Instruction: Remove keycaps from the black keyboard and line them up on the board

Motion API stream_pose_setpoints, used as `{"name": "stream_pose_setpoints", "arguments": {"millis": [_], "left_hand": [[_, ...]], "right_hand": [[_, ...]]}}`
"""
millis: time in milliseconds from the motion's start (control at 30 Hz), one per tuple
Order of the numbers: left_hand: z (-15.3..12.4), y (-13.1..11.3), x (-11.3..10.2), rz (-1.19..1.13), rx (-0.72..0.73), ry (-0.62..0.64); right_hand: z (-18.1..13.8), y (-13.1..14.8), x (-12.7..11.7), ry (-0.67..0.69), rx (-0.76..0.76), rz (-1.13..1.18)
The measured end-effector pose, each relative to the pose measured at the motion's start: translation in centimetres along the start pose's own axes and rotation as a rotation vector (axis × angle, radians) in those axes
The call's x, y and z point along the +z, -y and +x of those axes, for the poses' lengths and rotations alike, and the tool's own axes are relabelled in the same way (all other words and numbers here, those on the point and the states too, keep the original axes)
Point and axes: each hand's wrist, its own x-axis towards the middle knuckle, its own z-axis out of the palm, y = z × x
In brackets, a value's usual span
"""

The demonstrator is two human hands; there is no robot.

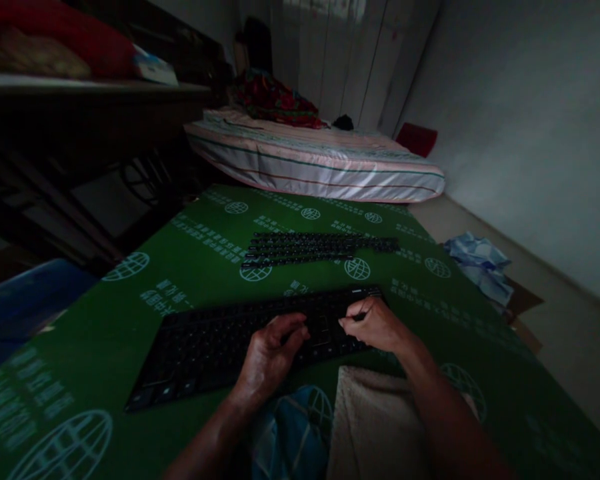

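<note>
A black computer keyboard [200,347] lies slightly slanted on the green printed sheet [145,427]. Many of its key places look bare of caps, though a few along the near edge still carry them. Over its middle-right part is my left hand [275,347], thumb and fingers curled together. Just right of it, above the keyboard's right end, my right hand [373,323] is closed in a pinch. Whatever either hand holds is too small and dark to make out. Beyond the keyboard, loose black keycaps [300,248] are laid out in several rows.
In front of me are a beige cloth [375,413] and a blue checked cloth [293,433]. A bed [320,163] with striped bedding stands behind the sheet. To the left are a dark table [80,90] and a blue object [35,300]; crumpled fabric [480,263] lies at right.
</note>
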Motion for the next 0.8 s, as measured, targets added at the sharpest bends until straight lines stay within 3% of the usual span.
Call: {"name": "stream_pose_setpoints", "arguments": {"millis": [267,600,800], "left_hand": [[-0.1,-0.3,0.1,0.168,0.15,0.001],[-0.8,-2.2,-0.1,0.395,0.347,0.11],[-0.2,-3.5,0.9,0.486,0.408,0.168]], "right_hand": [[-0.4,-0.4,1.3,-0.198,0.039,-0.046],[-0.5,0.0,1.3,-0.192,0.134,-0.078],[-0.8,-0.6,1.4,-0.234,0.088,-0.072]]}}
